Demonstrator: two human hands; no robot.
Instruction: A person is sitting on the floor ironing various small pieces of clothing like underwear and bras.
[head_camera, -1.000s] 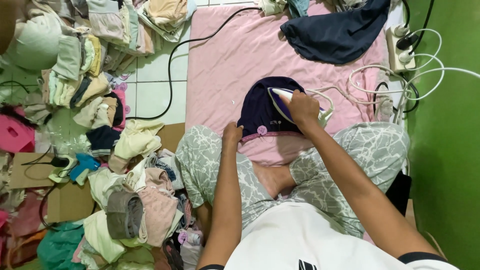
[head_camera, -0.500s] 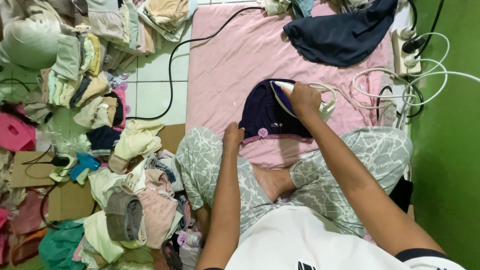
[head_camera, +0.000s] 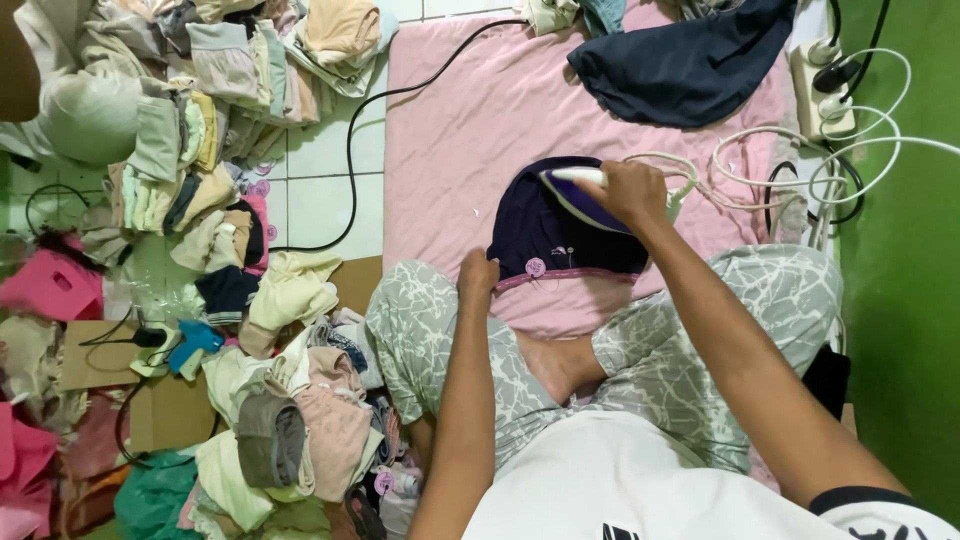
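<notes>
I sit cross-legged on a pink blanket (head_camera: 480, 130) spread over the floor. A small dark purple garment (head_camera: 545, 235) lies flat on it in front of my knees. My right hand (head_camera: 630, 190) grips the handle of a white and purple clothes iron (head_camera: 585, 195) that rests on the garment's upper right part. My left hand (head_camera: 478, 274) is closed on the garment's lower left edge, pinning it near a small pink tag (head_camera: 535, 267).
A dark navy garment (head_camera: 690, 65) lies at the blanket's far end. A power strip (head_camera: 822, 90) with tangled white cords (head_camera: 770, 165) sits by the green wall (head_camera: 905, 300). Piles of clothes (head_camera: 210, 180) cover the tiled floor on the left, and a black cable (head_camera: 350, 150) crosses it.
The iron has slid a little to the left across the purple garment with my right hand. My left hand stays on the garment's edge.
</notes>
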